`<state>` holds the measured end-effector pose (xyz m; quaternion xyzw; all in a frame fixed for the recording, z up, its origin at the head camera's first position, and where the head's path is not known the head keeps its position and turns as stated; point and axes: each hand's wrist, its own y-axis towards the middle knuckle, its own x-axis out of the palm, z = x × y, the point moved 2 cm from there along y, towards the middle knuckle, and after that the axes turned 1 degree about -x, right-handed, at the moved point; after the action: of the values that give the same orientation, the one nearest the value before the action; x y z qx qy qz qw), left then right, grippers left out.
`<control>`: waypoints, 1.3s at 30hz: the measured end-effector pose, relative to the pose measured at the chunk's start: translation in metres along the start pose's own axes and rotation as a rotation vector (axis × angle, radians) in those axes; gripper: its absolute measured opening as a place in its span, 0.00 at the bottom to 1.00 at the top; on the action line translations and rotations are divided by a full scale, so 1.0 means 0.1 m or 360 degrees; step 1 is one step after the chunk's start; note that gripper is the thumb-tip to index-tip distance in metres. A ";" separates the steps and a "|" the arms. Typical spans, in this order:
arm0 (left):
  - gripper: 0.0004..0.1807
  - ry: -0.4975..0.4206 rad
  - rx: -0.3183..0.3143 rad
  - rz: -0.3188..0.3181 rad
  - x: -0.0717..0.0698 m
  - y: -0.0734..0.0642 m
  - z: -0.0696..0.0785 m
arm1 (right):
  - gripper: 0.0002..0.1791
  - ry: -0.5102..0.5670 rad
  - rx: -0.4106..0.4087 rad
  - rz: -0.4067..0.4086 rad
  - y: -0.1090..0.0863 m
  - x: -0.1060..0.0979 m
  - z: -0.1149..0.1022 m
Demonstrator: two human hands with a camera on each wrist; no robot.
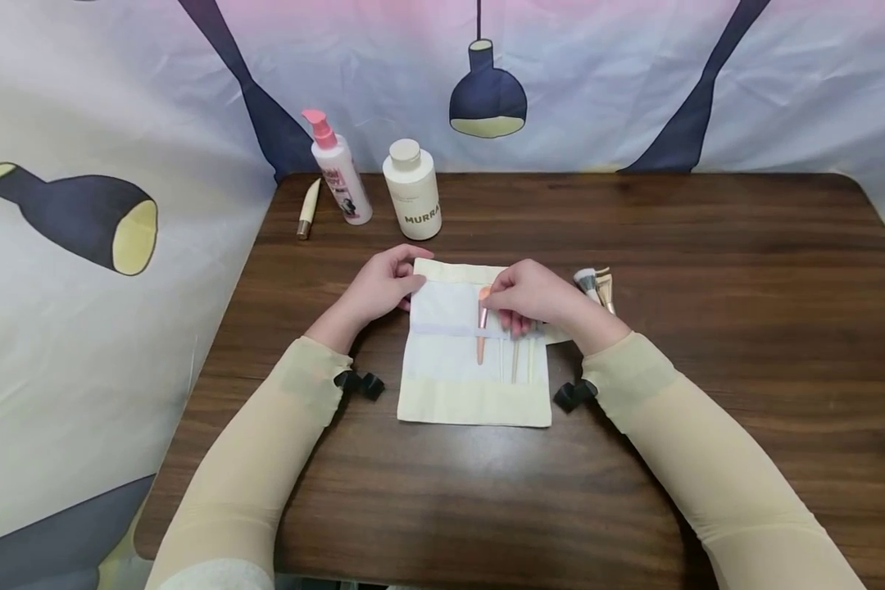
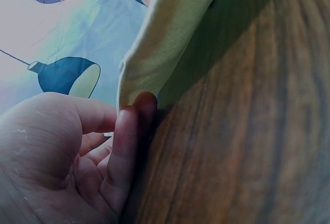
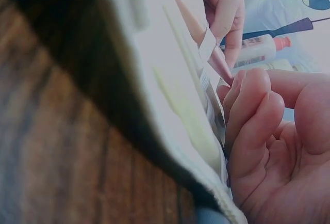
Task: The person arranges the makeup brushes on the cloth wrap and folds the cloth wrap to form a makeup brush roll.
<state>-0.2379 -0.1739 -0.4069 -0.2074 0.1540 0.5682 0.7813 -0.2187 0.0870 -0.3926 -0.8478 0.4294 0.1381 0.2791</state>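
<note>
A cream cloth brush roll (image 1: pixel 431 401) lies unfolded on the table, a pale elastic band (image 1: pixel 450 329) running across its middle. My left hand (image 1: pixel 383 287) pinches its upper left edge between thumb and fingers; the left wrist view shows the cloth (image 2: pixel 165 43) raised there. With its fingertips, my right hand (image 1: pixel 534 295) pinches the head end of a makeup brush (image 1: pixel 481 346), which has an orange head, a shiny pink ferrule and a peach handle passing under the band. To its right, several thin pale handles (image 1: pixel 515 365) sit under the band, their upper ends hidden by the right hand.
More makeup brushes (image 1: pixel 588 283) poke out beyond the right wrist. At the back left stand a white bottle (image 1: pixel 415 197) and a pink-topped pump bottle (image 1: pixel 342 180), with a slim cream tube (image 1: pixel 309 209) lying beside them. A printed cloth (image 1: pixel 383 65) hangs behind the wooden table (image 1: pixel 708 270).
</note>
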 end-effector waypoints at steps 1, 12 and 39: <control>0.19 0.0000 0.0000 0.0003 0.00 0.00 0.00 | 0.15 -0.0001 0.0002 0.0015 0.00 0.00 0.00; 0.20 0.0014 -0.0028 0.0007 0.02 -0.01 -0.04 | 0.14 0.0015 -0.0092 0.0110 -0.19 -0.17 -0.04; 0.20 -0.0018 -0.0012 0.0011 0.05 0.00 -0.05 | 0.13 0.0410 0.0042 0.0242 -0.80 -1.14 1.04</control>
<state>-0.2366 -0.1722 -0.4139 -0.2065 0.1482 0.5727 0.7793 -0.2214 0.2611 -0.3943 -0.8197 0.5265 0.0432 0.2214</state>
